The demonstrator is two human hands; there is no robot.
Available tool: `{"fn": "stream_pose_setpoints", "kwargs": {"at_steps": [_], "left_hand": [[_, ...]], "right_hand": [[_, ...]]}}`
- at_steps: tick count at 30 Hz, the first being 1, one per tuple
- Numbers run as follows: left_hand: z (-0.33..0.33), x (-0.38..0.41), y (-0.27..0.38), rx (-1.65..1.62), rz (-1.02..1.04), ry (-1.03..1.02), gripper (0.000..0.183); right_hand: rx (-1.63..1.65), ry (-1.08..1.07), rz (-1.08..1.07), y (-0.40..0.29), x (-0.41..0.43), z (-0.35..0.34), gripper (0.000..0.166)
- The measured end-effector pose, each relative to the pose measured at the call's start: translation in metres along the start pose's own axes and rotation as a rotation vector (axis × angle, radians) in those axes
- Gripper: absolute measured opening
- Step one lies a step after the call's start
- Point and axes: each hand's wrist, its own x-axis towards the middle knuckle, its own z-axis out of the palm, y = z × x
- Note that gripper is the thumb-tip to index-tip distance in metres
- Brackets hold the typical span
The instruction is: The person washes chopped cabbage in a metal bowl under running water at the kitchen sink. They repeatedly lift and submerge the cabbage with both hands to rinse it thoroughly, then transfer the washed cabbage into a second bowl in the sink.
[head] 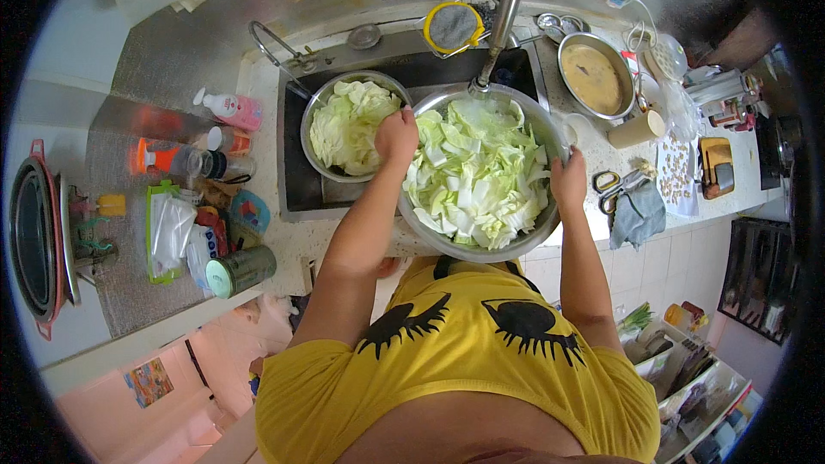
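A large metal basin (561,142) full of cut cabbage pieces (477,174) stands at the sink's right part, under the metal faucet (499,26); water runs onto the cabbage. My right hand (570,179) grips its right rim. A smaller metal bowl (308,148) with cabbage leaves (351,125) sits over the left of the dark sink (290,187). My left hand (396,135) is between the two vessels, at the smaller bowl's right rim; its fingertips are partly hidden, so what it grips is unclear.
Right of the sink are a metal bowl of brownish liquid (596,77), a beige cup (637,129), scissors (619,188) and a grey-blue cloth (638,212). A yellow-rimmed strainer (453,27) is behind the sink. A pink pump bottle (235,109) and a green canister (242,270) are at the left.
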Motion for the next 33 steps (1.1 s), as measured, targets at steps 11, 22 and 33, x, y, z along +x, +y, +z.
{"fn": "stream_pose_setpoints", "kwargs": {"at_steps": [11,22,33], "left_hand": [[-0.002,-0.002,0.005,0.097,0.036,-0.081,0.042],[-0.009,-0.054,0.050,0.283,0.898,-0.174,0.061],[0.051,-0.112,0.097,0.351,1.393,-0.623,0.043]], "right_hand": [[0.203,-0.136,0.001,0.019,0.008,-0.002,0.034],[0.320,-0.090,-0.008,0.023,0.001,-0.001,0.030],[0.318,-0.090,0.028,0.015,-0.002,-0.008,0.029]]}}
